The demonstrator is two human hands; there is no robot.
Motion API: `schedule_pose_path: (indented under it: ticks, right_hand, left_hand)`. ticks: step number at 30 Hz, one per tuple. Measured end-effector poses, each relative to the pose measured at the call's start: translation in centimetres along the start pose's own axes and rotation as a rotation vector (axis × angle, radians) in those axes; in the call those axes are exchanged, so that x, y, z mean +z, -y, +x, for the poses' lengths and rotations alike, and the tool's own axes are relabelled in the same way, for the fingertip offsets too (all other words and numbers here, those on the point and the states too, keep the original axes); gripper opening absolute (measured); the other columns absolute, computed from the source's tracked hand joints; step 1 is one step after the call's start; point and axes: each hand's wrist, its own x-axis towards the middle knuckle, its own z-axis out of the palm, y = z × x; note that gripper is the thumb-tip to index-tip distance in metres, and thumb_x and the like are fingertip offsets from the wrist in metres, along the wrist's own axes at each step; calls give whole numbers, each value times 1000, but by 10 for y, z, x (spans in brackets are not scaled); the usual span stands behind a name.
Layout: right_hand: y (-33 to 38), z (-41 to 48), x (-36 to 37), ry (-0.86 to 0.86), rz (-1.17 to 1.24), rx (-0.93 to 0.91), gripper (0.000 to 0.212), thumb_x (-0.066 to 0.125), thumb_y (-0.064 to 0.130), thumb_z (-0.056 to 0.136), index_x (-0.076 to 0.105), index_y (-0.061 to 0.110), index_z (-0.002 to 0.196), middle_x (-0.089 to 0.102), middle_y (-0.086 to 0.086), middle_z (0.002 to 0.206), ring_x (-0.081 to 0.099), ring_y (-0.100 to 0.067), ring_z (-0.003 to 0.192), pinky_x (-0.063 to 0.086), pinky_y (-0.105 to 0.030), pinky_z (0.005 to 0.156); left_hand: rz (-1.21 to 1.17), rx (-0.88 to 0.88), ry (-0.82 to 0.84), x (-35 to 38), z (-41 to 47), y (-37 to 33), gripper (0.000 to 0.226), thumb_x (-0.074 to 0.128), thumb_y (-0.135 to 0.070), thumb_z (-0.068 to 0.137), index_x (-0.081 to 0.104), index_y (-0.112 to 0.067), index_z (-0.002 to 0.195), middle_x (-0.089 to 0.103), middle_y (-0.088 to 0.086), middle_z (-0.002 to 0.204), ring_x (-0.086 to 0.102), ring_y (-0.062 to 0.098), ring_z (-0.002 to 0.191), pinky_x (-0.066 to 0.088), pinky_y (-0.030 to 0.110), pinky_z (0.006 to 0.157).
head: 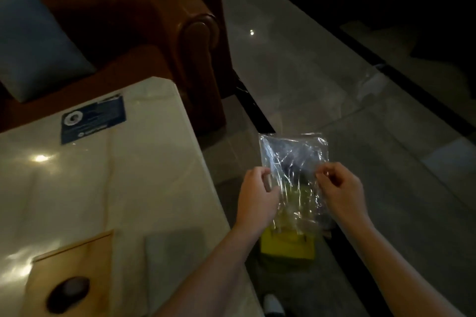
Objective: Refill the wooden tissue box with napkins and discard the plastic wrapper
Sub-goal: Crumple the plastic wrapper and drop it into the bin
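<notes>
I hold a clear, crinkled plastic wrapper [293, 162] in the air over the floor, right of the table. My left hand [256, 193] pinches its left edge and my right hand [342, 188] pinches its right edge. The wrapper looks empty and see-through. On the table at the lower left lies the wooden tissue box [69, 273] with a dark oval opening in its top. A pale stack of napkins [175, 257] lies on the table just right of the box.
The white marble table [103, 175] carries a blue card [94, 117]. A yellow bin-like object [288, 244] sits on the floor below the wrapper. A brown leather armchair [144, 33] with a blue cushion [33, 44] stands behind the table. Glossy tiled floor spreads to the right.
</notes>
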Motion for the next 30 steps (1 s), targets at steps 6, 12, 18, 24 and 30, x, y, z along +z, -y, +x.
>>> schedule_pose_path:
  ticks: [6, 12, 18, 24, 30]
  right_hand:
    - [-106, 32, 11, 86, -113, 79, 24, 61, 8, 84, 64, 17, 106, 63, -6, 96, 62, -23, 80, 50, -29, 68]
    - [-205, 52, 46, 259, -428, 138, 43, 62, 13, 82, 52, 11, 124, 57, -14, 116, 56, -28, 102, 45, -34, 82]
    - [-293, 43, 81, 366, -432, 258, 49, 58, 18, 85, 42, 16, 132, 51, -10, 125, 55, -25, 105, 48, -37, 81]
    - [-351, 37, 102, 507, -642, 305, 67, 56, 34, 86, 22, 21, 143, 28, -13, 147, 34, -29, 132, 38, -38, 99]
    - [-366, 38, 105, 546, -773, 290, 71, 49, 47, 87, 15, 23, 144, 18, -8, 154, 29, -27, 136, 31, -43, 103]
  left_hand:
    - [251, -112, 223, 84, 63, 49, 44, 53, -19, 89, 44, -10, 131, 45, 9, 131, 50, 25, 114, 48, 42, 96]
    - [371, -297, 299, 170, 103, 122, 39, 55, -14, 84, 48, -3, 120, 41, 13, 133, 44, 31, 121, 38, 37, 102]
    - [536, -302, 361, 218, 121, 207, 51, 55, -18, 82, 40, -15, 131, 36, 5, 142, 37, 28, 128, 33, 37, 105]
    - [738, -251, 556, 236, 131, 260, 68, 54, -19, 83, 23, -29, 143, 7, 7, 158, 21, 33, 141, 20, 45, 115]
    - [941, -91, 503, 228, 130, 269, 61, 50, -27, 86, 25, -22, 142, 21, 8, 155, 20, 25, 141, 12, 43, 117]
